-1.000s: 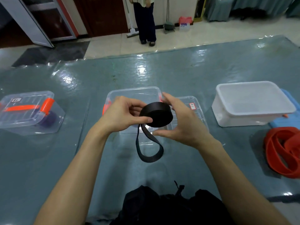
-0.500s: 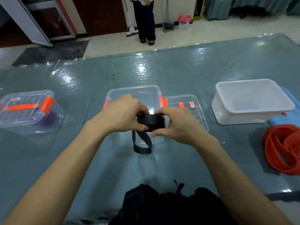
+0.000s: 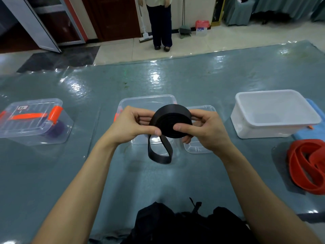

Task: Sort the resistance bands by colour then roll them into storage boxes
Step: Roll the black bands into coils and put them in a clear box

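A black resistance band (image 3: 171,120) is wound into a thick coil, and a short loose loop of it hangs down below. My left hand (image 3: 131,125) grips the coil's left side, thumb pressed at its lower edge. My right hand (image 3: 202,129) grips the right side, thumb on the coil's face. I hold the coil above an open clear storage box (image 3: 149,101) at the table's middle. A red band (image 3: 307,166) lies loose at the right edge.
A closed clear box (image 3: 33,120) with orange clips and a purple roll inside stands at the left. A clear lid (image 3: 200,148) lies beside the middle box. A white tub (image 3: 274,113) stands at the right. A person (image 3: 161,23) stands beyond the table. Black cloth (image 3: 184,224) lies near me.
The coil has been turned and raised so its face shows toward me. The hanging loop stays short, as half a second ago. Both hands keep hold of the coil.
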Demonstrator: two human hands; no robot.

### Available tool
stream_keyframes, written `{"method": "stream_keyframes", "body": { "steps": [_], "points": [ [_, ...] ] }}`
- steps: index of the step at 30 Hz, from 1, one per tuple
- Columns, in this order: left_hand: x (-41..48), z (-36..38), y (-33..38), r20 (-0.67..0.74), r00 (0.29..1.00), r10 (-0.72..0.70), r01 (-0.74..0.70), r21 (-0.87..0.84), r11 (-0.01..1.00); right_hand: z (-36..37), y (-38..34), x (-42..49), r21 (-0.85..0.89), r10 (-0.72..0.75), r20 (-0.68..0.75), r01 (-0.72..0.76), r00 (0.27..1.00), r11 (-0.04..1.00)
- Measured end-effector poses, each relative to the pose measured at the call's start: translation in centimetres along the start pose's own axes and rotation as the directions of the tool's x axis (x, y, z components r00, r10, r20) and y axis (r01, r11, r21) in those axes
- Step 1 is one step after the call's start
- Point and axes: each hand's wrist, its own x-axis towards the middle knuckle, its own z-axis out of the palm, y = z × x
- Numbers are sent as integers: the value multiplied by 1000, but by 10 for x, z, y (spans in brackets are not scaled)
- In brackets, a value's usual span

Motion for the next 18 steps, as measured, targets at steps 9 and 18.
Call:
{"method": "stream_keyframes", "body": {
  "steps": [9, 18],
  "points": [
    [0, 13, 5, -50, 998, -38, 40, 50, 998, 5, 13, -4, 46, 91, 38, -93, 995, 995],
    [18, 30, 37, 176, 966, -190, -111, 944, 311, 17, 18, 7, -765, 237, 267, 56, 934, 642]
  ]
}}
